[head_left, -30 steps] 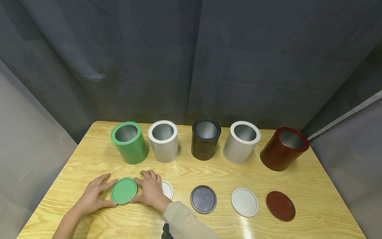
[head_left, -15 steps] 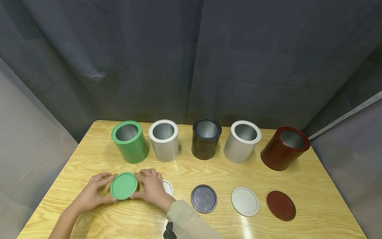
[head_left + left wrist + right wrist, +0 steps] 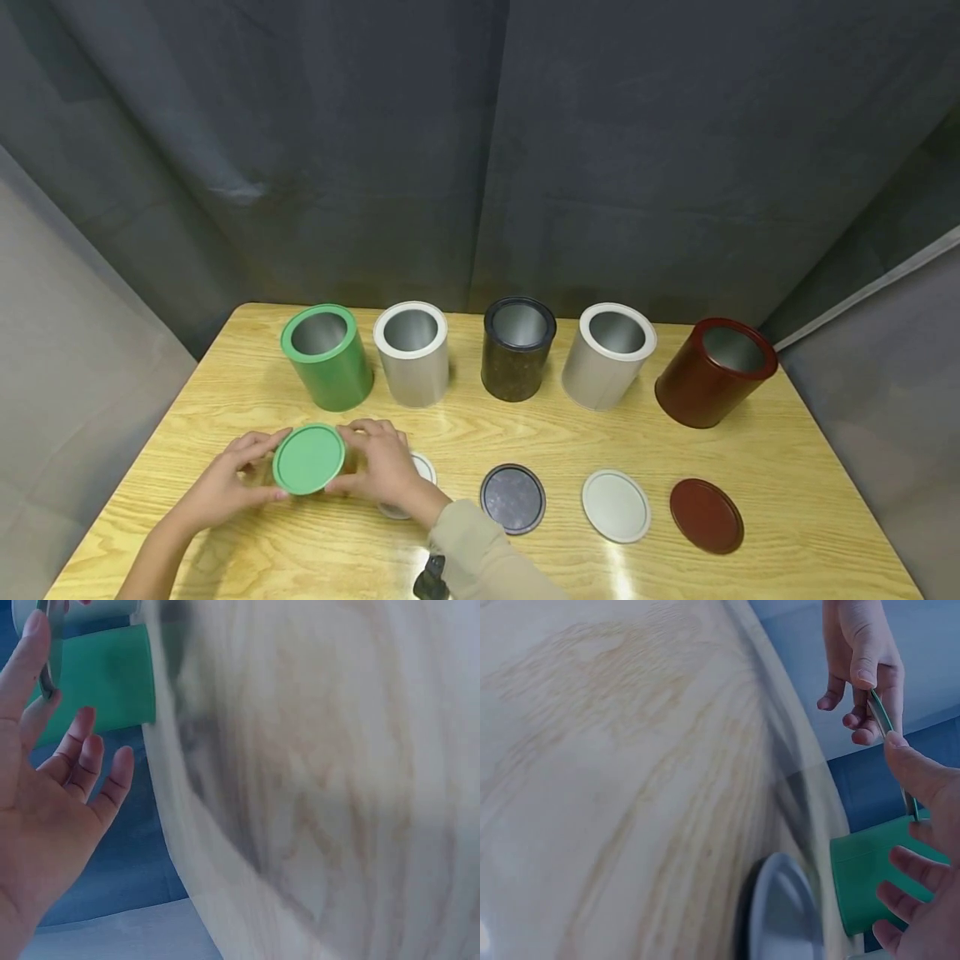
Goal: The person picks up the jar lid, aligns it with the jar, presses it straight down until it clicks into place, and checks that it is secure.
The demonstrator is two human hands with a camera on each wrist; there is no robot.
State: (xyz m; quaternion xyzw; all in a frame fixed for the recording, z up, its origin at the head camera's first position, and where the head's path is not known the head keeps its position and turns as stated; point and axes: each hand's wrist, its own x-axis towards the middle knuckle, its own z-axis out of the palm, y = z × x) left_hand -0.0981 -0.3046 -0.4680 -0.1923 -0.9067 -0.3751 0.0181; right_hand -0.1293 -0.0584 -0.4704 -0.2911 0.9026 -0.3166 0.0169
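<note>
A round green lid [image 3: 309, 459] is held between both hands, raised off the wooden table and tilted in the head view. My left hand [image 3: 234, 475] pinches its left edge between thumb and forefinger, the other fingers spread loose in the left wrist view. On the opposite edge, my right hand [image 3: 381, 467] pinches it the same way; the right wrist view shows the lid [image 3: 883, 715] edge-on between the two hands. Behind it stands an open green can [image 3: 333, 367]. A white lid [image 3: 423, 468] lies partly hidden under my right hand and wrist.
Along the back of the table [image 3: 555, 575] stand more open cans: a white can [image 3: 414, 367], a black can [image 3: 513, 362], another white can [image 3: 600, 371] and a dark red can [image 3: 693, 383]. In front lie a black lid [image 3: 513, 498], a white lid [image 3: 617, 506] and a dark red lid [image 3: 707, 515].
Both hands have lifted the green lid up off the table and slightly toward the green can, tilting it. More of the white lid shows beneath the right hand. The cans have not moved.
</note>
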